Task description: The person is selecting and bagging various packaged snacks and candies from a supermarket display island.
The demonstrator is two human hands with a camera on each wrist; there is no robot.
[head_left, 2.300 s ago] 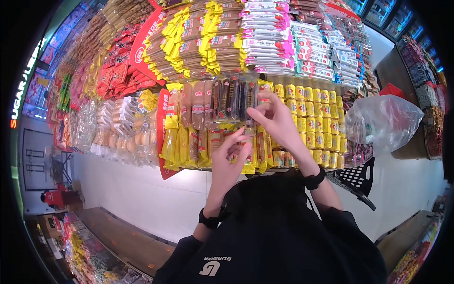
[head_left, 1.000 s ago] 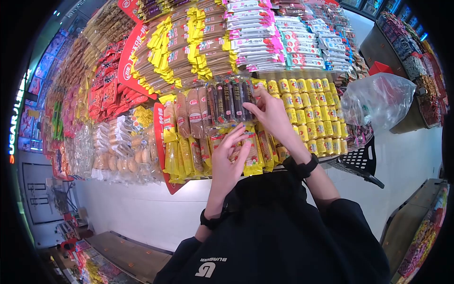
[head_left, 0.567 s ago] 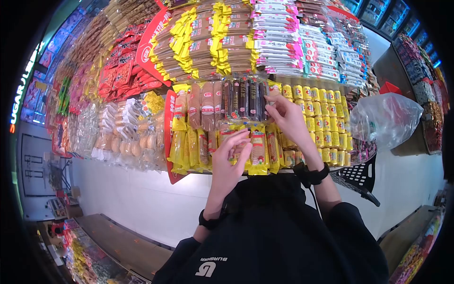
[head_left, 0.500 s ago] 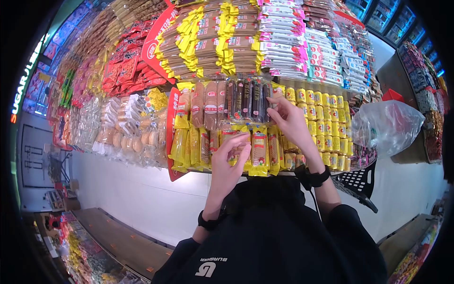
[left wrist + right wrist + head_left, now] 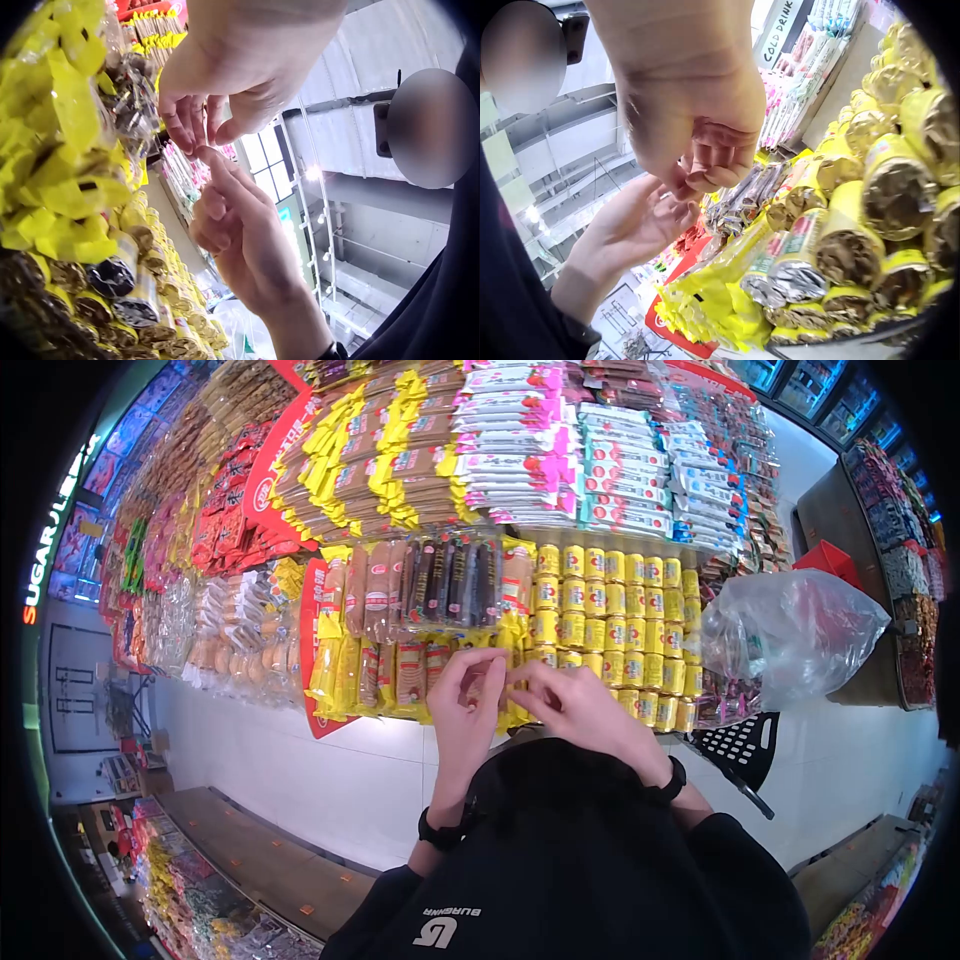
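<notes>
My left hand (image 5: 466, 688) is raised in front of the chest, its fingers loosely bent and nothing visible in them. My right hand (image 5: 580, 708) is beside it, fingertips right at the left fingertips. The left wrist view shows the right hand (image 5: 247, 240) with its index finger reaching to the left hand (image 5: 232, 75) and the other fingers loosely curled. Beyond both hands lie yellow-ended snack packs (image 5: 410, 675). Dark sausage-like sticks (image 5: 450, 585) in clear wrappers lie in a row above them. To the right are stacked yellow-wrapped rolls (image 5: 610, 610).
A clear plastic bag (image 5: 795, 632) bulges at the display's right end, near a red bin (image 5: 828, 563). Below it stands a black basket (image 5: 742, 752). Bagged round biscuits (image 5: 250, 660) lie at left, beside a red sign (image 5: 312, 615). White-and-pink wrapped bars (image 5: 515, 440) are piled farther back.
My right hand has left the dark sticks and come down to the left hand's fingertips. The left hand stays at about the same height. The head view has shifted, moving the display leftward in view.
</notes>
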